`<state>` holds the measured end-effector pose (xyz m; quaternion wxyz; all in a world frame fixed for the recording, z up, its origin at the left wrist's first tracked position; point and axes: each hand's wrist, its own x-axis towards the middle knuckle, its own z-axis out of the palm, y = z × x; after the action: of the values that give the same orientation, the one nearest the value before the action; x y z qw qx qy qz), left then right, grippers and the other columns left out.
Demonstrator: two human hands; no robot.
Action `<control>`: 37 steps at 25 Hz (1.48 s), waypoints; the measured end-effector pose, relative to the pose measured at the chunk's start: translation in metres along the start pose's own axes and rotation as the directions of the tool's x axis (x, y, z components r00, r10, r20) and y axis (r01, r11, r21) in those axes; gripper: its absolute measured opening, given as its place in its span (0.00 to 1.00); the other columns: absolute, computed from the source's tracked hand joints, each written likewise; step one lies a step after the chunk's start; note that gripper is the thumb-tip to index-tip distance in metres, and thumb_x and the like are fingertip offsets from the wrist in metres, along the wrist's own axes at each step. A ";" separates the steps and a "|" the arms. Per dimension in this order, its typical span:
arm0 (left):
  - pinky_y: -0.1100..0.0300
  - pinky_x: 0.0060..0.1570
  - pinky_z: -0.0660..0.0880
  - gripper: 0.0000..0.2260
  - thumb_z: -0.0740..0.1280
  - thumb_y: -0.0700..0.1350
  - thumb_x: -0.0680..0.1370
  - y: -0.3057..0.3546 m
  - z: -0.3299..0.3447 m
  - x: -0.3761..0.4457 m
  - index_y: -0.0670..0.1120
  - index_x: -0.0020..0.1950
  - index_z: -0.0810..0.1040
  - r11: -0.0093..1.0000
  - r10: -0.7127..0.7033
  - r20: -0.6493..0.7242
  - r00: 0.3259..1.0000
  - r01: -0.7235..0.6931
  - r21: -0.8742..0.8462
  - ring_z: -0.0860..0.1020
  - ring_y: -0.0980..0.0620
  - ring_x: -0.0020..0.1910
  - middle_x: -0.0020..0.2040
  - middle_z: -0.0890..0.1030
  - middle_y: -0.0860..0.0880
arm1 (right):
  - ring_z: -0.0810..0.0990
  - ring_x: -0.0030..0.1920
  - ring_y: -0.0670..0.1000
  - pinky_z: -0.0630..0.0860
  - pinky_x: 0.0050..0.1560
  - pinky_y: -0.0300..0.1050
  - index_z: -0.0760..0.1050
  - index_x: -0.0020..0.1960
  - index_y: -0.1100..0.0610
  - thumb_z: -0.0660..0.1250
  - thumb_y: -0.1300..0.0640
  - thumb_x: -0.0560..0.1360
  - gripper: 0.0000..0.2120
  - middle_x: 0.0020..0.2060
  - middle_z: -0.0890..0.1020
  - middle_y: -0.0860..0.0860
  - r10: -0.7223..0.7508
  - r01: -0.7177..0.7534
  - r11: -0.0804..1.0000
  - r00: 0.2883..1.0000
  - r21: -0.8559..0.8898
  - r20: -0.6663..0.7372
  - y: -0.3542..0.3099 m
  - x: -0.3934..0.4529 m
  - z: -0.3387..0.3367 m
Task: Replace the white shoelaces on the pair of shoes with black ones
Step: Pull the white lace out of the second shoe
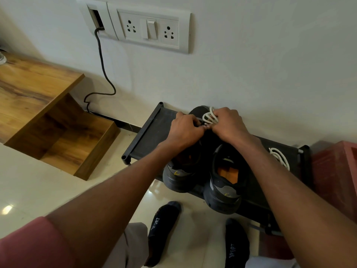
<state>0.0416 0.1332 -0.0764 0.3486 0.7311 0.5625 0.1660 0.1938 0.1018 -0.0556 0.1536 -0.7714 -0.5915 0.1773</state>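
1. While both hands work at the centre of the frame, the left hand (184, 127) is curled over the laces area of the left shoe (180, 171), fingertips pinching something hidden beneath; what exactly, cannot tell.
2. Right hand (227, 123) grips a bunch of white lace (209, 117), looped clear of the shoe, probably gathered so the slack stays out of the way while it is drawn out.
3. Right shoe (225, 182) sits touching the left one, heels toward the camera, on a low black shoe rack (146, 132) against the wall; that keeps the eyelets facing up and within reach.
4. Second white lace (280, 156) lies loose on the rack at right of frame, likely already removed from the right shoe.
5. No black laces visible.
6. Lower frame: socked feet (164, 227) on the tiled floor.
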 end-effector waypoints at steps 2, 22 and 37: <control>0.56 0.45 0.70 0.10 0.65 0.50 0.82 -0.002 -0.005 0.003 0.53 0.42 0.81 0.996 -0.019 -0.040 0.999 0.015 -0.088 0.80 0.47 0.52 0.50 0.81 0.48 | 0.82 0.48 0.60 0.77 0.49 0.49 0.84 0.53 0.57 0.74 0.55 0.76 0.08 0.44 0.83 0.55 0.031 -0.031 0.998 0.999 0.056 0.005 0.003 0.003 -0.002; 0.51 0.42 0.72 0.09 0.70 0.42 0.77 0.012 -0.009 0.004 0.54 0.51 0.87 0.949 0.141 -0.101 0.985 -0.105 0.298 0.79 0.43 0.50 0.56 0.79 0.50 | 0.84 0.52 0.54 0.80 0.57 0.50 0.88 0.56 0.51 0.82 0.57 0.70 0.14 0.48 0.88 0.52 0.037 -0.034 0.950 0.999 0.311 -0.002 0.006 0.003 0.004; 0.52 0.44 0.76 0.08 0.69 0.47 0.81 0.006 -0.016 0.020 0.46 0.50 0.86 0.942 0.163 0.026 0.986 -0.164 0.291 0.78 0.46 0.45 0.51 0.78 0.46 | 0.87 0.46 0.59 0.82 0.46 0.49 0.77 0.50 0.57 0.65 0.62 0.80 0.03 0.50 0.86 0.58 0.152 -0.164 0.907 0.986 0.388 0.061 0.014 0.013 0.002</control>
<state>0.0427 0.1566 -0.0641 0.2221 0.8188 0.5180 0.1087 0.2083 0.1104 -0.0644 0.2811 -0.7679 -0.4818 0.3149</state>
